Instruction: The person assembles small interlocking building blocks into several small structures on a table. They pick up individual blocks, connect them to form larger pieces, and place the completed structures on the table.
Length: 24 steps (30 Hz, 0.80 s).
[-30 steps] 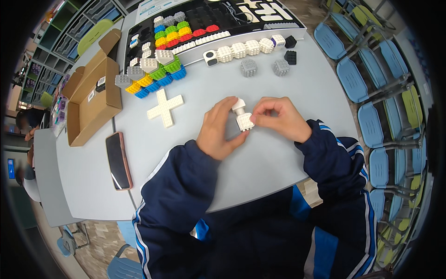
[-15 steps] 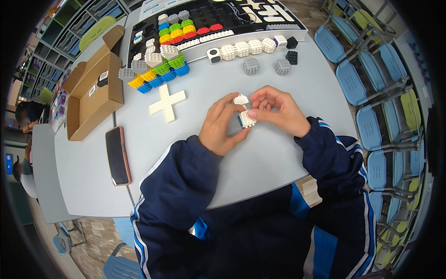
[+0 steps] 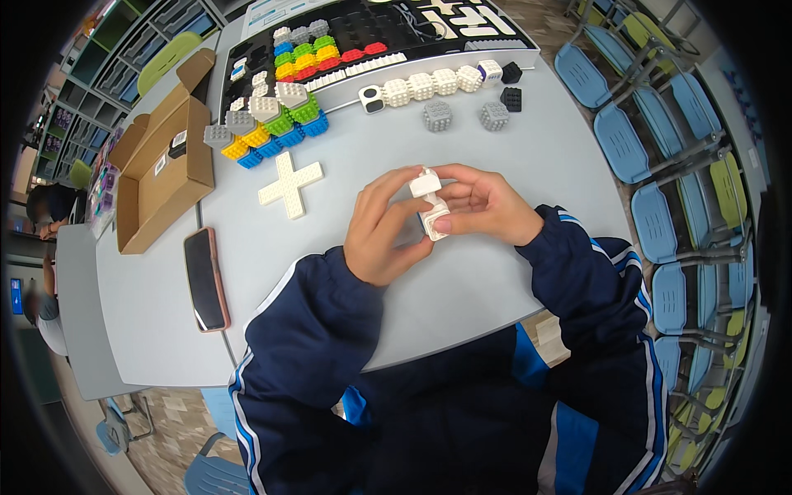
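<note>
Above the grey table, both hands grip a small white building block (image 3: pixel 434 223) with a studded face. A paler flat white part (image 3: pixel 425 183) stands at its far end, joined by a narrow neck. My left hand (image 3: pixel 381 227) is closed on the left side, fingers on the upper part and thumb at the lower end. My right hand (image 3: pixel 491 206) pinches from the right, its thumb pressed on the studded block. Fingers hide some of the joint. A white studded cross (image 3: pixel 290 185) lies left of my hands.
Beyond lie two grey cubes (image 3: pixel 437 116), a row of white blocks (image 3: pixel 421 85) and black blocks (image 3: pixel 511 99). Stacked coloured blocks (image 3: pixel 280 125) stand before a kit box (image 3: pixel 487 65). At left are an open cardboard box (image 3: pixel 198 157) and a phone (image 3: pixel 205 279).
My right hand's fingers have closed in round the far part of the white block. The piece has tilted and turned in my hands. The view has shifted slightly.
</note>
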Tool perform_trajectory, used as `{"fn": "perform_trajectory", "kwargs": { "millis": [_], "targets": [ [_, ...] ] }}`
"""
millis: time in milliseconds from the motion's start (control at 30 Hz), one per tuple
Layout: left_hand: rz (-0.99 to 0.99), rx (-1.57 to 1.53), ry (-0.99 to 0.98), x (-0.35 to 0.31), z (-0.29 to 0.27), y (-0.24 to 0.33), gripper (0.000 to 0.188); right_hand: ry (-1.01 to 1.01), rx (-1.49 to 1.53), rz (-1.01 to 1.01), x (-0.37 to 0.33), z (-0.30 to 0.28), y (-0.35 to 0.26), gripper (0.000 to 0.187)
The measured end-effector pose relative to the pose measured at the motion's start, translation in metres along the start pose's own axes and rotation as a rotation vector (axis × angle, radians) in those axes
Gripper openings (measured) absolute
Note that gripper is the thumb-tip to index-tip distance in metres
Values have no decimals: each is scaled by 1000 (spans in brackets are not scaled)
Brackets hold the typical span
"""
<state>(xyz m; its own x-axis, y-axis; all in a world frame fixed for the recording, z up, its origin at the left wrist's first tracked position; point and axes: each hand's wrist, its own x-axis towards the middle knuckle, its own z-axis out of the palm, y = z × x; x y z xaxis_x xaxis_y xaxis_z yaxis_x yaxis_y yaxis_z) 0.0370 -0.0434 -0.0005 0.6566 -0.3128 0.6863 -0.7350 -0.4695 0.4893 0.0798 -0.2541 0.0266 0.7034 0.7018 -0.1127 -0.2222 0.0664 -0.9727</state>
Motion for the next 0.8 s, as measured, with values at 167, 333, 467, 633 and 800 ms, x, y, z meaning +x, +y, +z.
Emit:
{"fn": "perform_trajectory", "kwargs": {
  "millis": [167,333,467,633,800],
  "targets": [
    [25,-15,39,1,0,1,46,20,30,-28,-2,3,3,68],
    [60,-45,14,1,-2,0,42,-11,-44,-78,-2,-1,8,80],
    [60,-66,9,2,-1,2,40,-2,-51,-94,-3,0,8,81],
    [79,-49,-25,0,-3,-1,52,37,-34,-174,-5,3,7,74],
    [-32,-472,170,2,9,-3,65,137,-134,-349,-13,3,9,70]
  ]
}}
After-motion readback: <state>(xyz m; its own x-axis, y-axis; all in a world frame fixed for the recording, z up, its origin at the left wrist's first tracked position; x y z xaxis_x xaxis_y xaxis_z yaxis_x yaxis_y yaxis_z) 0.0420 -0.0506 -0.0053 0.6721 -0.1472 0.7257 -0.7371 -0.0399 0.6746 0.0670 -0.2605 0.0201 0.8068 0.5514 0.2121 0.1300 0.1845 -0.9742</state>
